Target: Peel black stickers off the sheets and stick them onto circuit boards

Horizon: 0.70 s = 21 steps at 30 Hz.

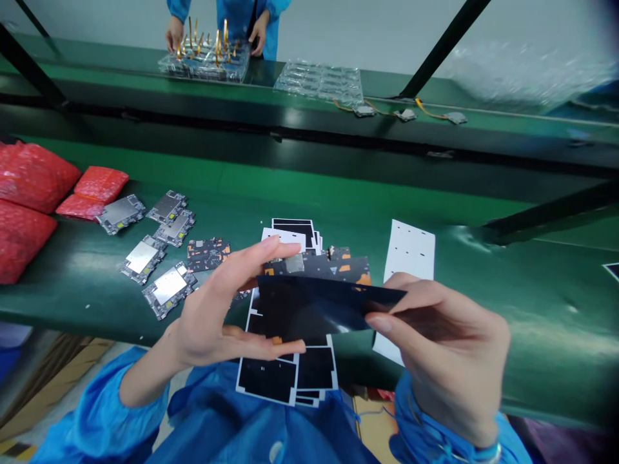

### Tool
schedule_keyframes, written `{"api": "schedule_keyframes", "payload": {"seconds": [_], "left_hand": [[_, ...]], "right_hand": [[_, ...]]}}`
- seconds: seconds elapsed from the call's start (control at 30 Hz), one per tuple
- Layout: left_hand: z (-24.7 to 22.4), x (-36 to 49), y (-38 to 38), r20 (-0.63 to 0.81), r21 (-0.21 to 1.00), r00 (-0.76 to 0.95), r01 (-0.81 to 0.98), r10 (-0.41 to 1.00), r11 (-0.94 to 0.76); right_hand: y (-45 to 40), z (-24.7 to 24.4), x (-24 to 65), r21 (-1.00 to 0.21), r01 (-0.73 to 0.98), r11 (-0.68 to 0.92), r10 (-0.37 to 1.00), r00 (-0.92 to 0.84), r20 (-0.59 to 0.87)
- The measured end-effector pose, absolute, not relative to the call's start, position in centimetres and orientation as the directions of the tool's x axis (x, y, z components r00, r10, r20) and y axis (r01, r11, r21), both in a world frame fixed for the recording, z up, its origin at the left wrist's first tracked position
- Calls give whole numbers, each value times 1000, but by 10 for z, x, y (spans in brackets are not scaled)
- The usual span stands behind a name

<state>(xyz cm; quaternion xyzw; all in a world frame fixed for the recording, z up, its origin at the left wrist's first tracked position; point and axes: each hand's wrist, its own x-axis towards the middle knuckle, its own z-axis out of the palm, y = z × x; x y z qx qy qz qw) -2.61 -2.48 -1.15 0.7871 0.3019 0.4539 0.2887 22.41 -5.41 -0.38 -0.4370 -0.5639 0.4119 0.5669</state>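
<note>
My right hand [445, 341] pinches the right end of a thin, glossy black film [314, 306] between thumb and fingers. The film stretches across to my left hand [227, 309], in front of a dark circuit board [348, 267] with orange patches. My left hand grips this board at its edges, thumb below and fingers above; the film hides most of it. Beneath, sheets of black die-cut stickers [268, 377] on white backing lie stacked, overhanging the bench's front edge. A white sheet with small dark holes [411, 248] lies partly behind my right hand.
Several silver-shielded circuit boards [169, 283] and a dark board [207, 254] lie left on the green bench [532, 309]. Red bubble-wrap packs [33, 177] sit far left. Across a raised shelf, a co-worker's hands [261, 32] touch a clear tray [207, 67]. Black posts [445, 45] frame the bench.
</note>
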Motion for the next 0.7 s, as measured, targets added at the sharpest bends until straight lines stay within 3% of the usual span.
{"api": "schedule_keyframes", "payload": {"seconds": [0.7], "left_hand": [[-7, -22, -22, 561, 688, 460, 203, 688, -697]], "right_hand": [[-62, -3, 229, -959, 14, 284, 958, 44, 284]]}}
